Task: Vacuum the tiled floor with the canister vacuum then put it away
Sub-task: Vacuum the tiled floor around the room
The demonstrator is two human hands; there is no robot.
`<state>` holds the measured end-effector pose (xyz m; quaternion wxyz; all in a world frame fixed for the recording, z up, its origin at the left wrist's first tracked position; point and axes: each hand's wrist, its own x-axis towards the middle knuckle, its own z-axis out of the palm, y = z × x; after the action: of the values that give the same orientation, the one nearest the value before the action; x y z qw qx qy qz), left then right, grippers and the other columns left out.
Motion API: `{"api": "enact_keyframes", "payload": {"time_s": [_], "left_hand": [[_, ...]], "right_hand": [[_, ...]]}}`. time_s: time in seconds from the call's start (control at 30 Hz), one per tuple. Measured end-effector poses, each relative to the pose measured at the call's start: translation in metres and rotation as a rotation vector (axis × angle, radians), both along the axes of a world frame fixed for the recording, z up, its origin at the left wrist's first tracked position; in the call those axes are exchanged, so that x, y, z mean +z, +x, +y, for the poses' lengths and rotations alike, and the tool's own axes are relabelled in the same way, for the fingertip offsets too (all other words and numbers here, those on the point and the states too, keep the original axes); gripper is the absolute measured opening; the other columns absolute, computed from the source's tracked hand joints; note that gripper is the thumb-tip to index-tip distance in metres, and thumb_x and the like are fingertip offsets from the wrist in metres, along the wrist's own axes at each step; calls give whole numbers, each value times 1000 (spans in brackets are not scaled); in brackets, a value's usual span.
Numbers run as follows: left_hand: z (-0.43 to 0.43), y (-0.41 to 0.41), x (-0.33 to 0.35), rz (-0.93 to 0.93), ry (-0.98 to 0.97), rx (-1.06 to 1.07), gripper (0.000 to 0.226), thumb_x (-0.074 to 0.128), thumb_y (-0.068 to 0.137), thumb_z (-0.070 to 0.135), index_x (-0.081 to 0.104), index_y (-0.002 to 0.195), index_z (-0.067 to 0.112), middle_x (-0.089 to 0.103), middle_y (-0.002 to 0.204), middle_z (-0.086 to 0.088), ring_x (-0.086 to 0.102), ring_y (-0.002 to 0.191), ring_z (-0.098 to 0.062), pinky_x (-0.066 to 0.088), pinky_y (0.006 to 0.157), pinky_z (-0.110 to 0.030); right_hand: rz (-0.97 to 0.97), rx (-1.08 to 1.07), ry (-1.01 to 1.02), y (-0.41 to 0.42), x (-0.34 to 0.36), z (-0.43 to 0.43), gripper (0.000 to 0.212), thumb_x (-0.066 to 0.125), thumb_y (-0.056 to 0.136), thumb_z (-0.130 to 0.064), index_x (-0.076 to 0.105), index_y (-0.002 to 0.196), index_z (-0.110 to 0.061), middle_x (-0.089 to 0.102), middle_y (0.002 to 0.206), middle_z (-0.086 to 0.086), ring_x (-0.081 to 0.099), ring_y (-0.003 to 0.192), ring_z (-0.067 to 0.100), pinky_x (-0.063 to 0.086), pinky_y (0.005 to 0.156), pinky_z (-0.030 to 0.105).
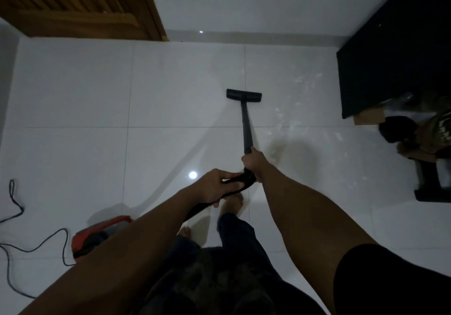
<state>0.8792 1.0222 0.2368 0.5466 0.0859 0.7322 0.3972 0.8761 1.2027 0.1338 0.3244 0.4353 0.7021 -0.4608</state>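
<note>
The black floor nozzle (244, 95) lies flat on the white tiled floor (73, 90) ahead of me. Its black wand (246, 126) runs back to my right hand (253, 159), which grips the wand's near end. Just behind it, my left hand (218, 184) holds the black hose handle (246, 180). The hose drops down past my bare feet toward the red canister vacuum (97, 235) at lower left, partly hidden by my left forearm. White crumbs and dust (292, 119) are scattered on the tiles right of the nozzle.
A black power cord (36, 246) snakes over the floor at left. A wooden door (80, 4) stands at top left. A black cabinet (390, 53) fills the upper right, with a seated person (419, 134) and a dark box (432, 182) below it.
</note>
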Motion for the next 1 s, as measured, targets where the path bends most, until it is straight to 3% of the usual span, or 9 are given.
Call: {"api": "enact_keyframes", "payload": {"time_s": [0.13, 0.23, 0.43, 0.67, 0.73, 0.77, 0.83, 0.9, 1.0], "left_hand": [[28, -32, -5, 0, 23, 72, 42, 66, 95, 45, 62, 136, 38, 60, 62, 2, 51, 44, -15, 46, 48, -24], [44, -63, -6, 20, 42, 95, 35, 65, 97, 41, 64, 132, 37, 62, 57, 13, 54, 44, -3, 46, 52, -20], [72, -127, -23, -21, 47, 112, 50, 66, 94, 49, 60, 140, 32, 63, 71, -9, 53, 42, -14, 48, 47, -27], [94, -218, -26, -43, 92, 95, 42, 64, 96, 48, 61, 136, 38, 62, 68, -5, 54, 43, -13, 51, 53, -29], [95, -240, -28, -21, 98, 112, 37, 65, 95, 49, 60, 132, 46, 73, 85, -7, 68, 60, -19, 59, 62, -33], [95, -250, -29, -1, 104, 117, 34, 65, 95, 50, 59, 128, 50, 77, 100, -8, 74, 79, -23, 61, 76, -35], [95, -273, -32, 6, 110, 141, 30, 66, 95, 47, 56, 123, 54, 75, 118, -6, 70, 105, -26, 56, 88, -23], [99, -290, -32, 4, 118, 160, 30, 66, 96, 44, 55, 122, 54, 74, 119, -7, 69, 106, -27, 54, 81, -15], [105, -307, -37, 3, 115, 183, 25, 67, 94, 48, 57, 110, 64, 74, 113, -15, 72, 97, -29, 59, 84, -39]], "right_hand": [[-12, 5, -9, -42, -3, 28, 69, 43, 87, -13, 34, 155, -21, 59, 128, 13, 64, 109, 37, 60, 89, 50], [-1, 9, -8, -78, -4, 43, 65, 44, 88, -11, 37, 152, -18, 60, 124, 15, 64, 108, 38, 59, 90, 52], [26, 113, 42, -143, -4, 76, 53, 46, 91, -10, 42, 144, -11, 56, 129, 15, 61, 111, 36, 58, 91, 46], [49, 115, 78, -233, -12, 101, 45, 47, 93, -8, 47, 138, -6, 61, 119, 18, 65, 106, 38, 57, 88, 46], [59, 119, 76, -256, -14, 101, 48, 46, 93, -8, 46, 141, -7, 61, 119, 17, 65, 105, 38, 58, 89, 47], [67, 121, 75, -266, -15, 101, 50, 46, 93, -8, 45, 143, -8, 61, 120, 17, 64, 105, 37, 58, 90, 47], [68, 109, 74, -290, -15, 101, 53, 46, 94, -9, 41, 148, -10, 60, 123, 16, 64, 106, 35, 58, 90, 44], [70, 109, 85, -308, -17, 103, 54, 47, 95, -9, 41, 148, -10, 61, 123, 16, 64, 105, 35, 58, 90, 45], [62, 126, 99, -330, -18, 107, 57, 47, 94, -11, 39, 150, -11, 60, 126, 16, 65, 105, 36, 59, 90, 47]]}}
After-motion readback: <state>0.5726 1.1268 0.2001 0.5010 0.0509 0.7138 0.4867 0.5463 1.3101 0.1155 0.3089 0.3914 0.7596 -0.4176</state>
